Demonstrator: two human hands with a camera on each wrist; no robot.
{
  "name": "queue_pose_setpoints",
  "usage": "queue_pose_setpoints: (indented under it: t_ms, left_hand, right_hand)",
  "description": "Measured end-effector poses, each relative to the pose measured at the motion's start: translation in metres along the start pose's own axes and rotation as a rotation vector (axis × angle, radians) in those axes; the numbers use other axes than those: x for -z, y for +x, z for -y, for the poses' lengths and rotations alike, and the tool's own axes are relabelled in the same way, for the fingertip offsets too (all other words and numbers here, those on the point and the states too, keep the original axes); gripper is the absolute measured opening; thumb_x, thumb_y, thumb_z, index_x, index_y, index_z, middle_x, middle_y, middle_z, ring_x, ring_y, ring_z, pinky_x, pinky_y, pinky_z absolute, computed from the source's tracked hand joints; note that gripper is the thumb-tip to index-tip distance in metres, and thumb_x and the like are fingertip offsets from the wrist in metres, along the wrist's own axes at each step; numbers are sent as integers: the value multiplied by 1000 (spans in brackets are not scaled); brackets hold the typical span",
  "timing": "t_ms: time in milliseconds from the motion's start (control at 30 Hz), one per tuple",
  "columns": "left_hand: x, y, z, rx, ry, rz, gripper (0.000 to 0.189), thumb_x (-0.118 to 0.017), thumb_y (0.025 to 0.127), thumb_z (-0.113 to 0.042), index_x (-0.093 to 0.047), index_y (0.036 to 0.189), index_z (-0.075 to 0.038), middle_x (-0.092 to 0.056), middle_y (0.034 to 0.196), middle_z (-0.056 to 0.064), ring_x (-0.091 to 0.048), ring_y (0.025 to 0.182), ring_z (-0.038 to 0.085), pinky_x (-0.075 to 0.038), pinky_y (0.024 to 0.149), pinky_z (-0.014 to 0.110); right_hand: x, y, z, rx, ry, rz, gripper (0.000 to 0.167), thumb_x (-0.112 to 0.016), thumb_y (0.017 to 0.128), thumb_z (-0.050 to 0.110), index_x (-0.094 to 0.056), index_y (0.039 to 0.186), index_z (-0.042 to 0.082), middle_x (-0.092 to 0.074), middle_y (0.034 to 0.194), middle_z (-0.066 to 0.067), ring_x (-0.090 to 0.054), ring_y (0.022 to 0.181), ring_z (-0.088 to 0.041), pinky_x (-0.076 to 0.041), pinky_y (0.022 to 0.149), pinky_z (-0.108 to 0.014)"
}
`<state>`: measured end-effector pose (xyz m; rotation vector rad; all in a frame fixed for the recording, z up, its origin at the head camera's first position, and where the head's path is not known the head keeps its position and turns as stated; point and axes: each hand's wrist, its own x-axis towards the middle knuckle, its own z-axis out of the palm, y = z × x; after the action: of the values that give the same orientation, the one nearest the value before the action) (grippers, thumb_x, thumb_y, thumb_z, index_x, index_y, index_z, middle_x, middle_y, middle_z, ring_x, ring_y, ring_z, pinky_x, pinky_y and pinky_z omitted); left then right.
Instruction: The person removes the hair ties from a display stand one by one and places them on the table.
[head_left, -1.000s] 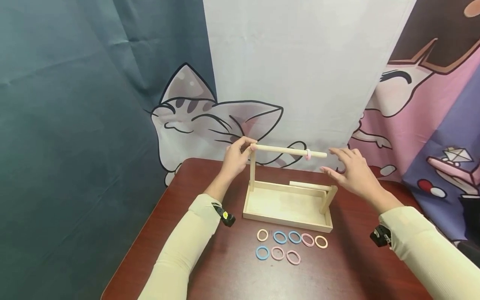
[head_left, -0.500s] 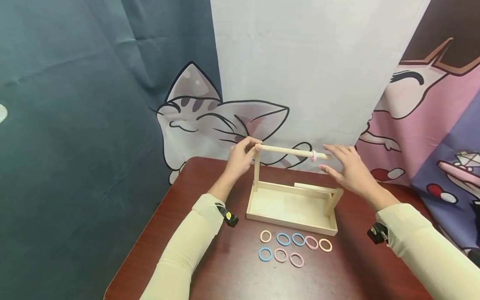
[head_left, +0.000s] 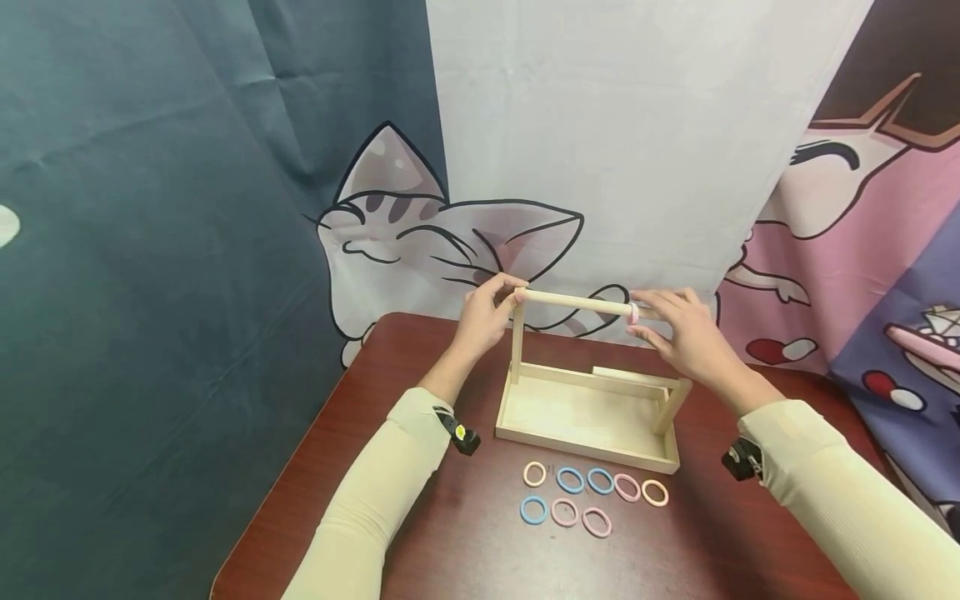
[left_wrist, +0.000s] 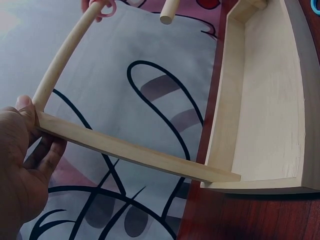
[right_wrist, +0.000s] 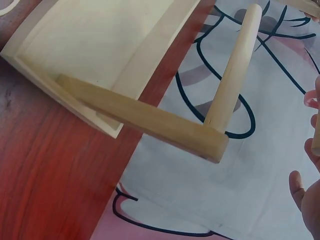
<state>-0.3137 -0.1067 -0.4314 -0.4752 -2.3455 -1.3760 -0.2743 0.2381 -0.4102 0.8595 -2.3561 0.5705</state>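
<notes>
A wooden rack [head_left: 585, 417] stands on the table, a shallow tray with one post at each end. My left hand [head_left: 482, 318] grips the top of the tall left post [head_left: 517, 346], where the upper dowel [head_left: 573, 301] joins it. A pink ring [head_left: 634, 314] hangs around that dowel near its free right end. My right hand [head_left: 686, 329] pinches the ring between thumb and fingers, seen also at the edge of the left wrist view. The shorter right post [right_wrist: 145, 117] carries a lower dowel [right_wrist: 234, 70] pointing left.
Several rings lie on the table [head_left: 480, 550] in front of the rack: blue rings [head_left: 534, 510], pink rings [head_left: 597, 522] and cream rings [head_left: 655, 493]. A printed cloth [head_left: 637, 167] hangs close behind the table.
My right hand has moved left from beyond the dowel's end to the pink ring and taken hold of it. The left hand keeps its grip; the head view has shifted slightly.
</notes>
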Motion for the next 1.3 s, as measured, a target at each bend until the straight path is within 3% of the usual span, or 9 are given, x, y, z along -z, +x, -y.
queue_pose_setpoints:
  t_ms: [433, 1300]
  left_hand:
    - [1, -1, -2, -1, -12, 7, 28, -71, 104, -40, -78, 124, -22, -83, 117, 2, -71, 94, 18, -55, 86, 32]
    - [-1, -2, -1, 4, -24, -3, 30, -73, 104, -39, -78, 126, -20, -84, 117, 3, -70, 91, 18, -57, 85, 35]
  right_hand:
    - [-3, 6, 2, -2, 10, -38, 46, -95, 85, 6, -76, 127, 8, -81, 116, -15, -61, 108, -42, -37, 80, -55]
    - [16, -9, -7, 0, -60, -77, 51, -96, 80, 2, -78, 128, 5, -80, 114, -17, -62, 104, -42, -37, 77, -53]
